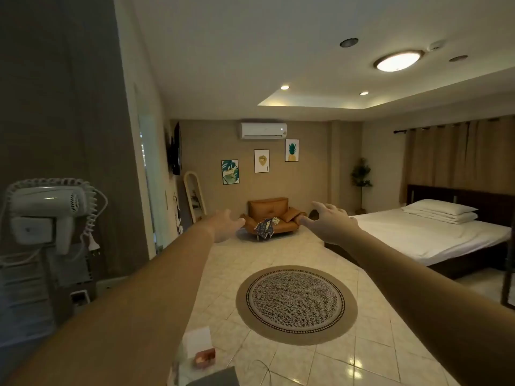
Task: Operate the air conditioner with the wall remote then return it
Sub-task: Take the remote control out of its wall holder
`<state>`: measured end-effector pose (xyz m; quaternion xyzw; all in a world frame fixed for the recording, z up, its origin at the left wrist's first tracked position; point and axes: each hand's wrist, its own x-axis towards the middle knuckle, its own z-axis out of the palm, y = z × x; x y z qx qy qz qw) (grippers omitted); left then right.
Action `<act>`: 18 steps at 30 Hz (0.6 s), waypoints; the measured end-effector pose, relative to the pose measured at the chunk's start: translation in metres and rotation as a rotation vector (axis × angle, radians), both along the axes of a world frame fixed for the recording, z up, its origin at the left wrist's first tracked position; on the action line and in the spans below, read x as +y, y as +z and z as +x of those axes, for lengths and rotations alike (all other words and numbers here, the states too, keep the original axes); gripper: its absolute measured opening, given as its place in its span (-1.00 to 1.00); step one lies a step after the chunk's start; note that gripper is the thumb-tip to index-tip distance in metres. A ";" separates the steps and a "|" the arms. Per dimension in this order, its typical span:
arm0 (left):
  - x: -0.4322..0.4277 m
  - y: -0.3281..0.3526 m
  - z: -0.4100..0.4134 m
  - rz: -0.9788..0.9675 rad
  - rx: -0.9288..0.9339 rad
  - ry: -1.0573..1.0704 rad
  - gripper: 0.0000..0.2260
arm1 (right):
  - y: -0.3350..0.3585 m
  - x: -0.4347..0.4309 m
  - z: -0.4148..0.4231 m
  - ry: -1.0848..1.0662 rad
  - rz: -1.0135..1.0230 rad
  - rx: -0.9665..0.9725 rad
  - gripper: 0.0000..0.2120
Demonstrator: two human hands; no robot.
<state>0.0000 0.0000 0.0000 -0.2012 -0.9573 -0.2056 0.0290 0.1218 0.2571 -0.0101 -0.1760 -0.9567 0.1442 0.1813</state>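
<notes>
Both your arms are stretched out ahead of you over the tiled floor (pixel 278 246), with the round rug (pixel 296 305) lying below and between them. Your left hand (pixel 227 225) is empty, its fingers loosely spread and curled a little, palm turned inward. Your right hand (pixel 327 222) is empty too, fingers spread apart and the thumb reaching toward the left one; the two hands are near each other but apart.

The air conditioner (pixel 263 130) hangs high on the far wall, straight beyond the rug and above the gap between your hands. Just under it on that wall are three framed pictures (pixel 261 161), stepping up toward the right. Below those, on the far side of the rug, sits a small brown sofa (pixel 271 215) with a patterned cloth (pixel 264 227) on its seat.

To the right of the rug is the bed (pixel 434 238) with white pillows (pixel 440 210) stacked at its head. To the left of the rug, on the near dark wall, a white hair dryer (pixel 47 204) sits in its wall holder with a coiled cord. A standing mirror (pixel 195 196) leans at the left wall beyond it.

I cannot make out the remote anywhere in this view.
</notes>
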 end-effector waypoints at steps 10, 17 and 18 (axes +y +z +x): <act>-0.030 -0.013 0.015 0.016 -0.008 0.123 -0.33 | -0.013 -0.019 -0.019 0.164 -0.009 -0.051 -0.18; -0.080 -0.027 0.025 0.006 -0.021 0.198 -0.29 | -0.023 -0.060 -0.027 0.281 0.001 -0.054 -0.20; -0.088 -0.030 0.026 0.023 -0.022 0.208 -0.30 | -0.024 -0.067 -0.027 0.295 0.007 -0.051 -0.21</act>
